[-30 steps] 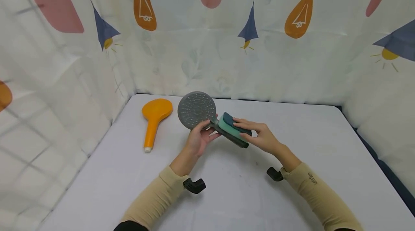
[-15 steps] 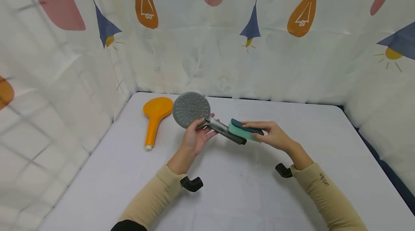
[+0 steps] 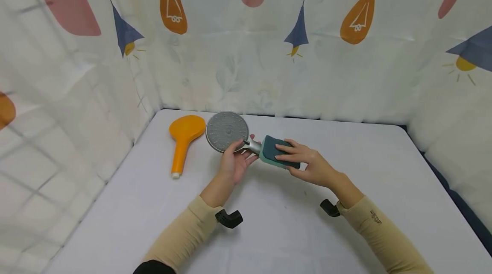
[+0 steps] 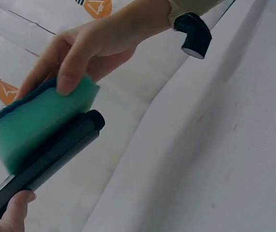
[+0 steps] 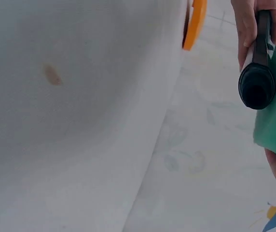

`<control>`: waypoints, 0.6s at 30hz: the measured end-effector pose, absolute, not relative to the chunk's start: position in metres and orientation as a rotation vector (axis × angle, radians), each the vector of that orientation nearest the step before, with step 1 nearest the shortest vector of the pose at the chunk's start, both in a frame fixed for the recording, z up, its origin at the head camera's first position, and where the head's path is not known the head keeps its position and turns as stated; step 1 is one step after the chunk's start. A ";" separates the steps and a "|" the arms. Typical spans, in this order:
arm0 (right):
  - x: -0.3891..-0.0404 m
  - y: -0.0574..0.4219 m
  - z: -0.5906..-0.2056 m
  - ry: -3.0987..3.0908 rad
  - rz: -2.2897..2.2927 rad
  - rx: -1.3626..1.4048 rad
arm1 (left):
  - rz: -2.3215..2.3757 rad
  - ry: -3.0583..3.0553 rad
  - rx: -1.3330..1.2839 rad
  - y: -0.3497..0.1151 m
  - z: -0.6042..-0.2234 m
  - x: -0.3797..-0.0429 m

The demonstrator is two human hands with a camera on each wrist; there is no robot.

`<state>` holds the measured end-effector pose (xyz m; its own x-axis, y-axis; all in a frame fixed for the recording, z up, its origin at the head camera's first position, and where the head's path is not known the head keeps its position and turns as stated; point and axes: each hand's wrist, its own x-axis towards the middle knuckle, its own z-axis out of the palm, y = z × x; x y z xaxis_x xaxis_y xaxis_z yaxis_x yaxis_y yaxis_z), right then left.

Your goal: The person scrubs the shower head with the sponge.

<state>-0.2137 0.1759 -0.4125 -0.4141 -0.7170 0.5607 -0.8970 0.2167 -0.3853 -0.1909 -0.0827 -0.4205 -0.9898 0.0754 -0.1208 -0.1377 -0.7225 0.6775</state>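
Note:
My left hand (image 3: 232,164) grips a grey shower head (image 3: 227,131) at the neck, thumb in front and fingers behind, holding it above the table with its round face toward me. A green sponge with a dark blue-green top layer (image 3: 273,151) lies along the handle, covering most of it in the head view. My right hand (image 3: 313,166) pinches this sponge between thumb and fingers. In the left wrist view the green side of the sponge (image 4: 41,128) rests against the dark handle (image 4: 63,147). The right wrist view looks at the handle's end (image 5: 256,89) beside the sponge.
An orange shower-head-shaped object (image 3: 182,143) with a white tip lies on the white table (image 3: 292,231), left of the held shower head. Patterned cloth (image 3: 246,69) hangs behind and at both sides of the table.
The sponge slid toward the handle's end, then came back up toward the neck with its dark face turned more to me. The left hand and shower head shifted slightly left.

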 end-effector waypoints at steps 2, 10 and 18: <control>-0.214 0.180 -0.415 -2.165 0.830 1.547 | 2.864 1.051 -0.167 -0.087 -0.418 -0.193; -0.217 0.176 -0.418 -2.049 0.585 1.461 | 2.878 1.033 -0.216 -0.082 -0.421 -0.194; -0.211 0.152 -0.416 -2.008 0.368 1.511 | 2.807 1.158 -0.270 -0.069 -0.422 -0.191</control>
<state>-0.2112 0.1521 -0.4156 -0.1787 -0.7761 0.6048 -0.9401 0.3160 0.1278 -0.1911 -0.0692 -0.4215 -0.9801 0.0182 -0.1978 -0.1524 -0.7076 0.6900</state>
